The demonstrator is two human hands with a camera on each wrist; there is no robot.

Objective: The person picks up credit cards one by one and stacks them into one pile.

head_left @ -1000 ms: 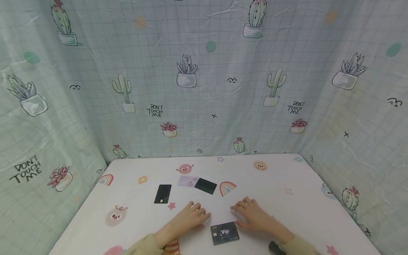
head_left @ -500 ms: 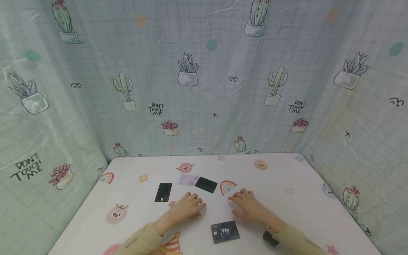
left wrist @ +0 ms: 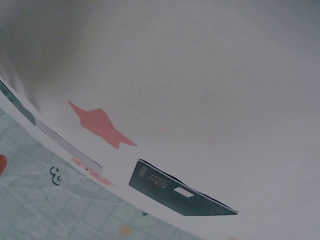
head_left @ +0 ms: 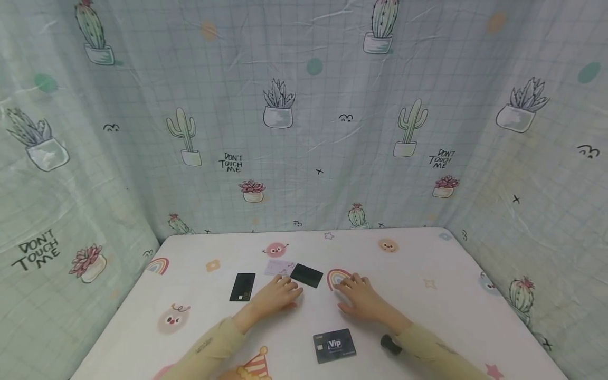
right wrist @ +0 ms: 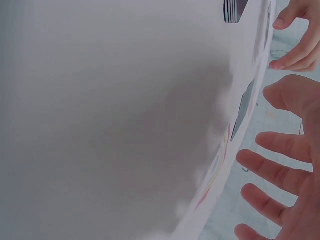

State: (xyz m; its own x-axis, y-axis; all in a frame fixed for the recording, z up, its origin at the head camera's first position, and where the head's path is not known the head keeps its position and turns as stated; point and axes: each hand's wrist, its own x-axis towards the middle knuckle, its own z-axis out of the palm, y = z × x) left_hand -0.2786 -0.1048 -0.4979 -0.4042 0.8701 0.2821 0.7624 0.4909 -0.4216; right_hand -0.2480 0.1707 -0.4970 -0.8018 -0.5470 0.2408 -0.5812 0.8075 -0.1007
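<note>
In the head view my left hand (head_left: 277,294) is over the white tabletop with fingers loosely bent and nothing in them. It is nearest to a pale pink patterned card (head_left: 278,267) and a plain black card (head_left: 306,275) just beyond its fingertips. Left of it lies a black card with a chip (head_left: 243,286), also in the left wrist view (left wrist: 175,192). My right hand (head_left: 359,298) is spread and holds nothing, fingertips over the printed rainbow. Between the forearms is a dark "Vip" card (head_left: 334,345). The right wrist view shows relaxed, separated fingers (right wrist: 275,170).
Printed white tabletop (head_left: 413,295) carries the cards. A cactus-patterned curtain (head_left: 304,158) rises behind it and along both sides. A small black device (head_left: 391,344) sits under the right wrist. A pink printed star (left wrist: 102,125) shows in the left wrist view.
Both hands have moved forward, away from the Vip card, toward the far cards and the printed rainbow. The left hand has also shifted a little left. The cards have stayed put.
</note>
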